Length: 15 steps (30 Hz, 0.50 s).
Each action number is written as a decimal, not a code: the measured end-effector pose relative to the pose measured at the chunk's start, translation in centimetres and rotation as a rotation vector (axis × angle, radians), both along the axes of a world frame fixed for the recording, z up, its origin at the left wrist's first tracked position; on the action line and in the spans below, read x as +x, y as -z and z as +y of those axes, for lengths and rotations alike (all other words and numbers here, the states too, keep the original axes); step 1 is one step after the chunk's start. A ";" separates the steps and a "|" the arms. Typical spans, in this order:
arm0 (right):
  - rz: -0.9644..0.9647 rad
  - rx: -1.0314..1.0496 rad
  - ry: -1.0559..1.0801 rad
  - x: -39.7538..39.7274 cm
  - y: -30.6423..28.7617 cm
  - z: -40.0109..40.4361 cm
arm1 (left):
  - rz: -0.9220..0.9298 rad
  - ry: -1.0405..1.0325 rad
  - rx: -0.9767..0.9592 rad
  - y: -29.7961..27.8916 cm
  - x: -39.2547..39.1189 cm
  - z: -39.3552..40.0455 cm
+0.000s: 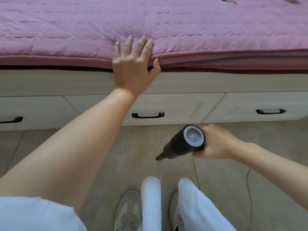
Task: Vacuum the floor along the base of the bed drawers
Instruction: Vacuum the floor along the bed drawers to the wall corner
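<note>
I stand on a beige tiled floor (130,152) facing the long side of a bed. A pink quilted mattress pad (166,22) covers the top, its near edge running across the whole view, with a zip along the right part of that edge. Below it a pale wood-grain bed frame (50,82) holds three drawers (175,107) side by side, each with one black handle, so three handles (148,115) in all; the left one is cut by the frame's edge.

My left hand (131,65) lies flat on the near edge of the pad, four fingers spread on top and the thumb hooked under the edge, its grip released. My right hand (216,144) has its grip clenched round the rear of one dark handheld vacuum (181,144), whose round grey vented end faces me. Its narrow nozzle (160,157) points down and left, touching or just above the floor a little out from the base of the middle drawer. Specks of grit lie on the floor along that base. A thin cord (248,184) trails over the tiles at the right. My two pale shoes (128,212) and white trouser legs show at the bottom edge.
</note>
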State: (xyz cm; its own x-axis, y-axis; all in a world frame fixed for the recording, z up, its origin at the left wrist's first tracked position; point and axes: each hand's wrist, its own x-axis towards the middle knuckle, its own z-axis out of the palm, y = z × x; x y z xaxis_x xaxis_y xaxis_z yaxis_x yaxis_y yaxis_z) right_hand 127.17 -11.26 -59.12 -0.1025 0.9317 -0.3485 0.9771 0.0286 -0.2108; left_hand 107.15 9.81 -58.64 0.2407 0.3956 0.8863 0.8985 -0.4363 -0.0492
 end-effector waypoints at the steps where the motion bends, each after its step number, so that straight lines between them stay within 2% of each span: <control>1: 0.005 0.006 0.006 -0.1 0.1 0.1 | -0.003 0.000 0.003 0.0 0.0 0.0; 15: -0.006 0.107 0.007 -0.9 1.1 1.0 | -0.026 0.005 0.023 0.1 0.1 0.1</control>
